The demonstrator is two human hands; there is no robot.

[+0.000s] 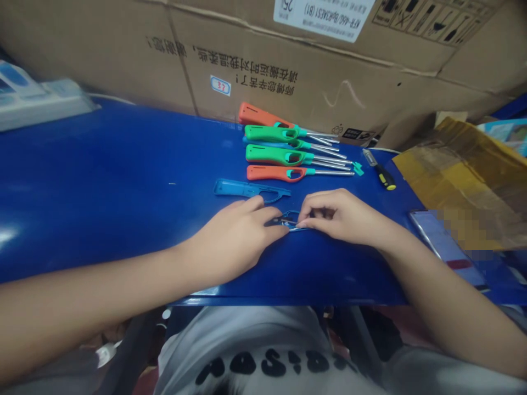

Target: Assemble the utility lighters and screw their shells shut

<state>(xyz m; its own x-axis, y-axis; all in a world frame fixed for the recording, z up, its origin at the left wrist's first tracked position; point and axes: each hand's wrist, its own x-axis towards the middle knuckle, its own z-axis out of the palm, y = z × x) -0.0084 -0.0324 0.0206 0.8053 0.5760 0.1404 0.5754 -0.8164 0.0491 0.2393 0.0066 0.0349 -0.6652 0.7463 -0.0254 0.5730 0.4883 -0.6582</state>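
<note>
My left hand (pixel 234 241) rests on the blue table (pixel 102 186), its fingers curled over a small blue lighter part (pixel 289 219). My right hand (pixel 337 216) meets it from the right and pinches the same piece with bent fingers. The part is mostly hidden between the fingertips. Just beyond my left hand lies an empty blue lighter shell (pixel 249 190). Behind it, several finished long-nosed lighters, orange (pixel 263 117) and green (pixel 280 155), lie in a row with metal tubes pointing right.
A small yellow-and-black screwdriver (pixel 381 171) lies right of the lighters. A phone (pixel 447 247) sits at the right table edge beside taped cardboard (pixel 461 175). Large cardboard boxes (pixel 288 49) wall the back. A pale box (pixel 37 101) stands at far left.
</note>
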